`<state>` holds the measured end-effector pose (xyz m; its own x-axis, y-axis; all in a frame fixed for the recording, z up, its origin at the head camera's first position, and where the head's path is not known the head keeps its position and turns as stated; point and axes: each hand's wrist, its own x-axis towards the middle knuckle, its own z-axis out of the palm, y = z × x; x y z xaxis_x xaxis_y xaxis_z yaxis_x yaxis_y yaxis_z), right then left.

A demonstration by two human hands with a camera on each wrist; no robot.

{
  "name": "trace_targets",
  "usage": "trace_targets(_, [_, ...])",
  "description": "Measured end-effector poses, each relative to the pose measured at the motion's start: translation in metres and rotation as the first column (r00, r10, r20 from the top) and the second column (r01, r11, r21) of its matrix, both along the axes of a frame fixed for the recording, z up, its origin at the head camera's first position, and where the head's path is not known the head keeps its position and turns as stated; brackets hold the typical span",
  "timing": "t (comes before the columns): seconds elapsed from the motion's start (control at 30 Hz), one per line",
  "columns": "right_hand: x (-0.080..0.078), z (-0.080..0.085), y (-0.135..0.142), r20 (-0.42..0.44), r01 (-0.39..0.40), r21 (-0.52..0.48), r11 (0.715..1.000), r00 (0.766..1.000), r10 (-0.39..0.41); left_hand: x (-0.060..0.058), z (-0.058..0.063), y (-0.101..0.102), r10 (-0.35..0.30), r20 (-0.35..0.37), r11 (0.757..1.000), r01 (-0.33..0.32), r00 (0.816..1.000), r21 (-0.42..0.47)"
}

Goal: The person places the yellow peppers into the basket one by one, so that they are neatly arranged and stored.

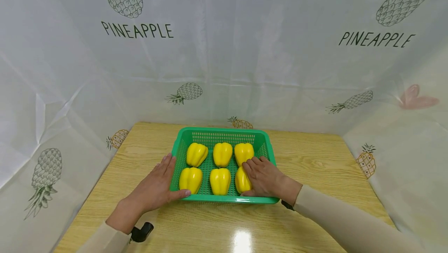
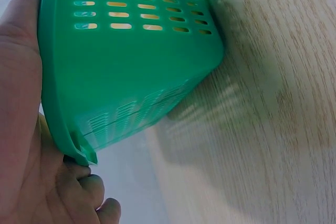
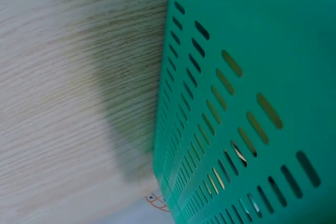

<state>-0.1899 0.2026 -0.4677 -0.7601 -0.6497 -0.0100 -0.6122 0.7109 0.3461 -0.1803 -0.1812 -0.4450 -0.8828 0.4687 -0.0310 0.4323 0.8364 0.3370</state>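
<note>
A green plastic basket (image 1: 224,199) with slotted walls stands on the table, its near corners filling both wrist views. Inside are yellow bell peppers in two rows, such as the front middle one (image 1: 220,182) and the back left one (image 1: 196,154). My left hand (image 1: 157,185) rests on the basket's front left corner, fingers straight along the left rim and thumb over the front rim. Reaching over the front right corner, my right hand (image 1: 263,177) grips the front right bell pepper (image 1: 242,181), hiding part of it. The right wrist view does not show the fingers.
The wooden table (image 1: 308,159) extends to both sides and in front of the basket. Pale sheeting (image 1: 238,58) printed with pineapples hangs behind and along both sides. Small black devices, such as the left one (image 1: 141,232), sit at the wrists.
</note>
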Motion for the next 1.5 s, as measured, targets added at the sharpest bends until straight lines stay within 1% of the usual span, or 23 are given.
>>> trace_targets(0.2, [-0.001, 0.006, -0.001, 0.097, 0.056, 0.025, 0.998, 0.994, -0.058, 0.0, -0.001, 0.0, 0.002, 0.008, 1.0, -0.002, 1.0, 0.0])
trace_targets(0.37, [-0.002, 0.009, -0.001, 0.131, 0.079, 0.021, 0.997, 0.988, -0.081, -0.001, -0.001, 0.0, 0.003, 0.014, 1.0, -0.003, 1.0, -0.001])
trace_targets(0.5, [-0.001, 0.011, 0.0, 0.122, 0.069, 0.01, 0.998, 0.99, -0.07, -0.001, -0.002, 0.0, 0.002, 0.014, 1.0, -0.002, 1.0, 0.003])
trace_targets(0.7, [0.0, 0.015, 0.004, 0.112, 0.073, 0.005, 0.997, 0.991, -0.073, 0.0, 0.0, 0.0, 0.001, 0.012, 1.0, -0.001, 1.0, 0.003])
trace_targets(1.03, [0.0, 0.016, 0.01, 0.117, 0.046, -0.065, 0.997, 0.992, -0.038, 0.001, 0.003, 0.0, -0.003, 0.01, 1.0, 0.003, 1.0, 0.017])
trace_targets(1.33, [0.0, 0.016, 0.011, 0.088, 0.019, -0.115, 0.993, 0.996, -0.008, 0.0, 0.004, 0.0, -0.005, 0.014, 1.0, 0.005, 1.0, 0.018])
trace_targets(1.5, [-0.001, 0.014, 0.011, 0.102, 0.021, -0.162, 0.987, 0.995, -0.004, -0.001, 0.003, -0.001, -0.002, 0.029, 1.0, 0.001, 1.0, 0.026])
